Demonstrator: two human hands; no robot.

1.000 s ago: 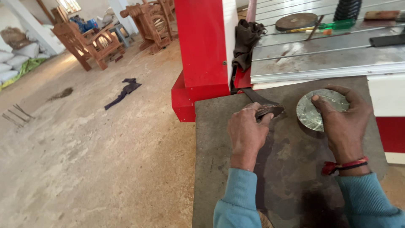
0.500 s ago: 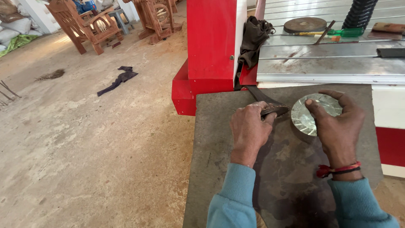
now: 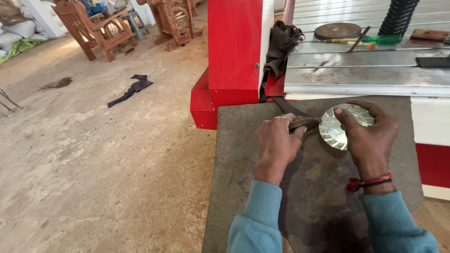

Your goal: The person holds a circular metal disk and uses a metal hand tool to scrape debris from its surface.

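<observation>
I see both hands working over a dark, stained slab (image 3: 243,154) that serves as the work surface; its top is mottled grey-brown, with darker patches toward me. My left hand (image 3: 276,145) is curled tight around the handle of a dark tool (image 3: 304,123) whose long shank runs up and away toward the red machine; the tool's head lies just beside the disc. My right hand (image 3: 370,136) cups a round, ribbed, shiny metal disc (image 3: 336,127), thumb across its left face and fingers wrapped over the top rim. The disc stands tilted on the slab near the far edge, between the two hands. A red thread band (image 3: 368,182) sits on the right wrist, and both sleeves are blue-green.

Just behind the slab stands a red machine body (image 3: 234,51) with a white edge, and a dark cloth (image 3: 281,44) hangs off its corner. To its right stretches a slotted, pale metal bed (image 3: 365,75). On that bed lie a flat, rusty round plate (image 3: 337,31), a green-handled screwdriver (image 3: 379,40), and a black ribbed hose (image 3: 398,16) coming down from above.

The room's floor (image 3: 93,164) is bare, dusty concrete, scuffed and pale. A dark rag (image 3: 129,90) lies on it well apart from the slab. Farther back stand carved wooden chairs (image 3: 96,28), and pale sacks (image 3: 18,30) are heaped in the far left corner.
</observation>
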